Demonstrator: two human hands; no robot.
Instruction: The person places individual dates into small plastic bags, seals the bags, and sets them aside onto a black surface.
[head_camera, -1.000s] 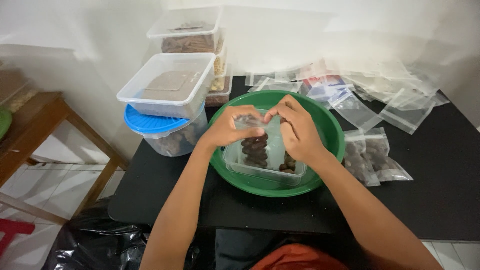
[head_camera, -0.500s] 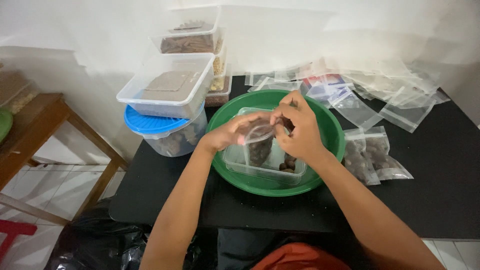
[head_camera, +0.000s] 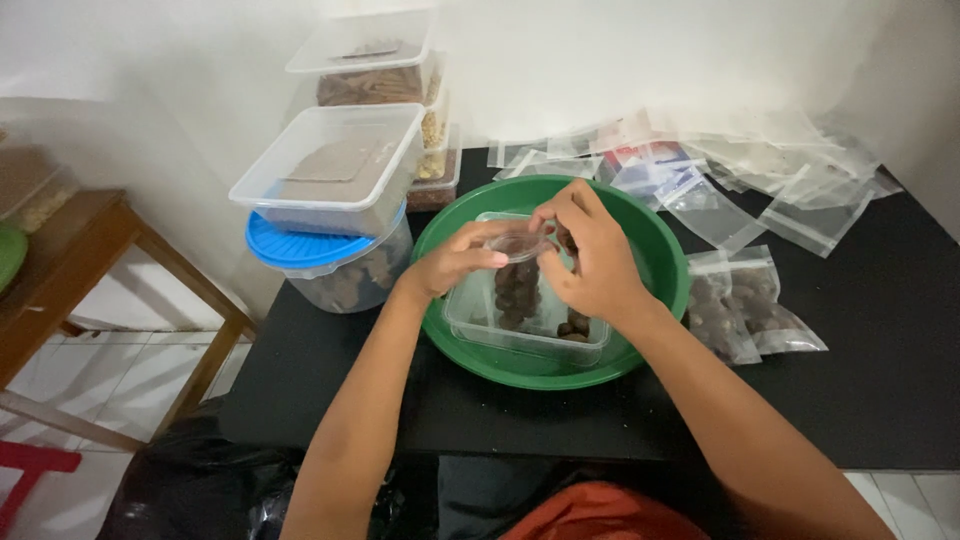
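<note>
Both hands over the green bowl, which sits on the black tabletop. Left hand and right hand pinch the mouth of a small clear bag w/ dark brown pieces inside, grips narrow, fingers closed on the bag's top edge. Bag hangs above a clear tub lying in the bowl, more brown pieces in it. Left of the bowl: blue-lidded tub w/ a clear lidded box stacked on top. Right of the bowl, just beside it: filled bags; empty clear bags behind the bowl
</note>
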